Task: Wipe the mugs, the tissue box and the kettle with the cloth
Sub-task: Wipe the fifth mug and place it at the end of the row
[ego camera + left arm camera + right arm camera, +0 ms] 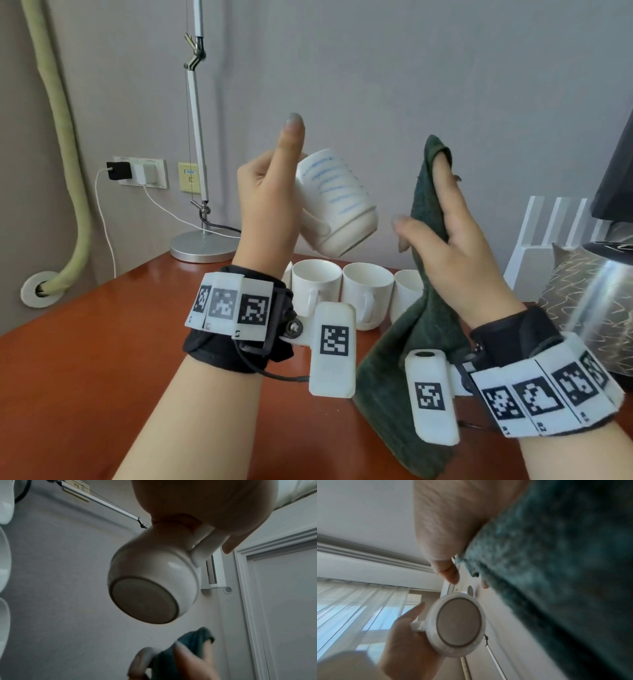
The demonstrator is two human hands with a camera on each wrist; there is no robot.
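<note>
Behind the left hand (270, 202), its fingers are hidden from the head view; the left wrist view shows them hooked through the handle of a tilted mug (337, 202), thumb straight up. Just right, the right hand (445, 236) pinches a green cloth (411, 342), blurred in its wrist view. Below, three mugs (342, 291) stand on the red-brown desk (85, 377); a kettle (603, 301) is cut off at right

Grey wall (376, 68) behind reddish wooden table (85, 394). Desk lamp (202, 246) at 11 o'clock, wall sockets (142, 171) with chargers at 10. White chair (555, 233) at 3. Sheer-curtained window (359, 608), white door (283, 601).
</note>
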